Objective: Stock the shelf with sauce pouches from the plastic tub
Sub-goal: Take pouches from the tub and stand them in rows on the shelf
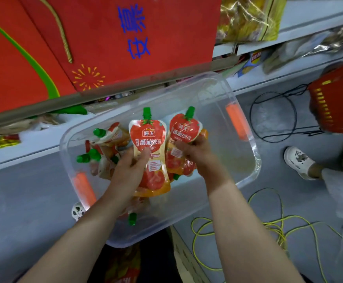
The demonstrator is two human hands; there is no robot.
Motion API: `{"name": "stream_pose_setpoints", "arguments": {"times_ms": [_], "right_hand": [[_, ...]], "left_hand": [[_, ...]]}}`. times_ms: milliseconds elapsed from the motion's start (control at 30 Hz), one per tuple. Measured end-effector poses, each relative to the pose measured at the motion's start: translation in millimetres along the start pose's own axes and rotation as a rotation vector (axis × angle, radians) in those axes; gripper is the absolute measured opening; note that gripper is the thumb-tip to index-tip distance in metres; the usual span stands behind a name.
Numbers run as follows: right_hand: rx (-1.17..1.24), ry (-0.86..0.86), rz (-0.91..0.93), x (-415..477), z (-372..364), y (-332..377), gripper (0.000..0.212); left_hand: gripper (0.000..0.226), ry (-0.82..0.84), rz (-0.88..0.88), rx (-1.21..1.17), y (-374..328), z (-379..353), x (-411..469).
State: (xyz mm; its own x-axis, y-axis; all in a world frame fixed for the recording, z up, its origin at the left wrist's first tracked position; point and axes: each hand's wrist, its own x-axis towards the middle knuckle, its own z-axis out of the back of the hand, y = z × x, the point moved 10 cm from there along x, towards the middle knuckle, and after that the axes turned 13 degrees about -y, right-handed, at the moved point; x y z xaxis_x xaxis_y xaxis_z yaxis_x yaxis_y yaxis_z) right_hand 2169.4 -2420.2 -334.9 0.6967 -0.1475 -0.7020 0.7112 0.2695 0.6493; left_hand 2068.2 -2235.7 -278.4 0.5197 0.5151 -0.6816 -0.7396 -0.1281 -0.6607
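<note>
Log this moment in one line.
left hand: grips left pouch | right hand: grips right pouch | tub: loose pouches inside

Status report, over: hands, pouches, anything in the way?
Left hand grips a pouch; right hand grips a second pouch. Both over tub; more pouches inside. Red bag close above far rim.

White shelf [34, 147] bearing foil packet [4, 139], grey floor [23, 201], yellow cord [279, 229]

Left grip [128, 170], right grip [197, 155]: fingers curled, forearms extended.
</note>
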Motion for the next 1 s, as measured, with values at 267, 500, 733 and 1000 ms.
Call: {"name": "stream_pose_setpoints", "arguments": {"times_ms": [267,500,733,1000], "right_hand": [[0.201,-0.006,0.075,-114,7,63,0.015],[0.253,-0.036,0.197,-232,-12,125,0.013],[0.335,-0.001,0.433,-346,-63,207,0.016],[0.277,0.122,0.773,-482,-137,312,0.011]], "left_hand": [[0.019,0.041,-0.075,-0.131,-45,70,-48],[0.024,0.081,-0.295,-0.255,-105,178,-104],[0.025,0.032,-0.505,-0.357,-155,308,-141],[0.018,-0.068,-0.712,-0.517,-218,453,-185]]}}
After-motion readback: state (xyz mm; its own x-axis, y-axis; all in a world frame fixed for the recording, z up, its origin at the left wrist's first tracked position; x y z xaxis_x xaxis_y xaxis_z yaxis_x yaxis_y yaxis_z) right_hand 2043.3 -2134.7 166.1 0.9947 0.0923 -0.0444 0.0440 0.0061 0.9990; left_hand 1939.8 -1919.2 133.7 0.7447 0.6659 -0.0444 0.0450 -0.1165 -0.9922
